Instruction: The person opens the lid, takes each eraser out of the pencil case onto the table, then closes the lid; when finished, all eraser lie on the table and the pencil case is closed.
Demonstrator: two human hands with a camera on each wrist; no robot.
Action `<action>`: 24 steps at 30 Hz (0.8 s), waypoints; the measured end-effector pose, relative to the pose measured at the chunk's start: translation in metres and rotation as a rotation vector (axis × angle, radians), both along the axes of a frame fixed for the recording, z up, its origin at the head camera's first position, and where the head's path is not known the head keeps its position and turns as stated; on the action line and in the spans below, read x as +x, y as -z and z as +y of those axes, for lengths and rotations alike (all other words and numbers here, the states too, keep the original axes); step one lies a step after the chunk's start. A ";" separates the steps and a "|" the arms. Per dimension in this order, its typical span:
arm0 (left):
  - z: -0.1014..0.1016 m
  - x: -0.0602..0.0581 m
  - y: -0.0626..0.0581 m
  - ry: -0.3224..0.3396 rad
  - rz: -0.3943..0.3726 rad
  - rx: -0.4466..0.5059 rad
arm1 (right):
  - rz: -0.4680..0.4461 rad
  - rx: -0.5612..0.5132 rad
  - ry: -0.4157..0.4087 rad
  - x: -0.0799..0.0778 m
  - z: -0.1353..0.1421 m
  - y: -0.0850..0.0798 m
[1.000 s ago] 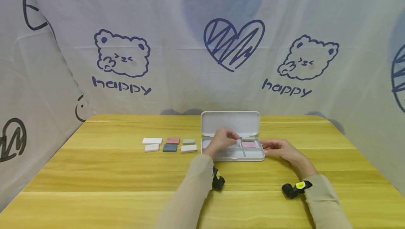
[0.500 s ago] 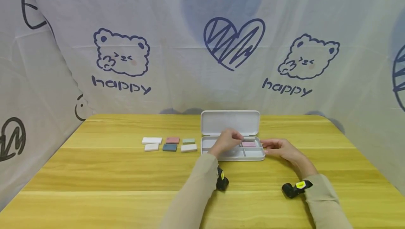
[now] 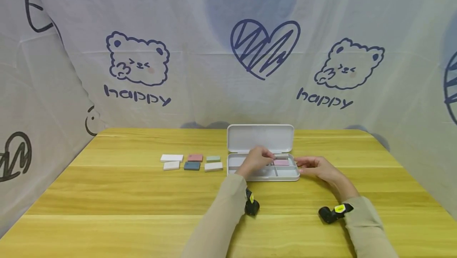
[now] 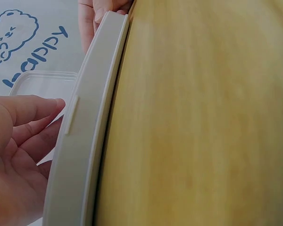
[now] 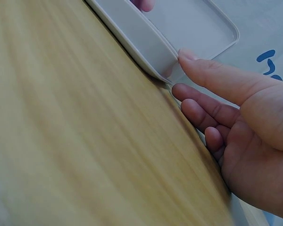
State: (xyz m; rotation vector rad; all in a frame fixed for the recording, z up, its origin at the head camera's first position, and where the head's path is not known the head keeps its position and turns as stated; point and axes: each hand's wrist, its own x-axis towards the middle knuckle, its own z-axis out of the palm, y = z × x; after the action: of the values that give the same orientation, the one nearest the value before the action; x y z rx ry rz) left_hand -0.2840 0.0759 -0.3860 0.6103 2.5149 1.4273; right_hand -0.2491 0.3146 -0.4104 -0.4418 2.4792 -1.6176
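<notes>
A white hinged case (image 3: 287,174) with inner compartments lies on the table, its lid (image 3: 260,138) up. My left hand (image 3: 256,161) reaches over it, fingertips right at the left end of a whitish eraser-like block (image 3: 282,156) in the back right compartment. A pink eraser-like block (image 3: 281,163) lies just in front of that one. In the left wrist view, the left thumb is above the front wall (image 4: 82,141) and some fingertips are hidden behind it. My right hand (image 3: 319,167) rests against the case's right end, thumb at the rim.
Left of the case, several eraser-like blocks lie in two rows: white (image 3: 171,158), red (image 3: 195,157), green (image 3: 213,159) and blue (image 3: 192,166) among them. Behind the wooden table (image 3: 143,206) hangs a printed curtain (image 3: 200,71).
My left hand has moved slightly right inside the case, up to the whitish block, and is nearly still over the last half second. My right hand stays at the case's end.
</notes>
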 end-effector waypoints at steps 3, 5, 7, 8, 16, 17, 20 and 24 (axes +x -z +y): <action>0.000 0.001 -0.001 0.004 0.018 -0.018 | -0.003 -0.009 0.012 0.000 0.000 0.001; 0.000 0.003 -0.003 0.005 0.019 -0.027 | -0.003 -0.012 0.015 0.000 -0.001 0.001; -0.001 0.004 -0.004 0.005 0.025 -0.034 | -0.004 -0.015 0.020 0.000 -0.001 0.001; -0.001 0.004 -0.004 0.003 0.026 -0.035 | -0.003 -0.017 0.019 0.000 -0.001 0.001; 0.001 0.006 -0.005 -0.027 -0.015 0.026 | -0.007 -0.019 0.011 0.002 -0.002 -0.002; 0.002 0.006 -0.005 -0.035 -0.018 0.033 | -0.007 -0.021 0.009 0.002 -0.002 -0.002; 0.004 0.006 -0.005 -0.055 -0.022 0.063 | -0.006 -0.024 0.006 0.002 -0.002 -0.002; 0.007 0.006 -0.005 -0.059 -0.011 0.094 | -0.002 -0.024 0.006 0.001 -0.002 0.000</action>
State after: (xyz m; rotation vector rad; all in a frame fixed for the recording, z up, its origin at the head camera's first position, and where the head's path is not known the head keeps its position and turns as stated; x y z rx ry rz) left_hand -0.2779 0.0827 -0.3808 0.5474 2.4889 1.5719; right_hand -0.2483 0.3130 -0.4102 -0.4355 2.4648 -1.6509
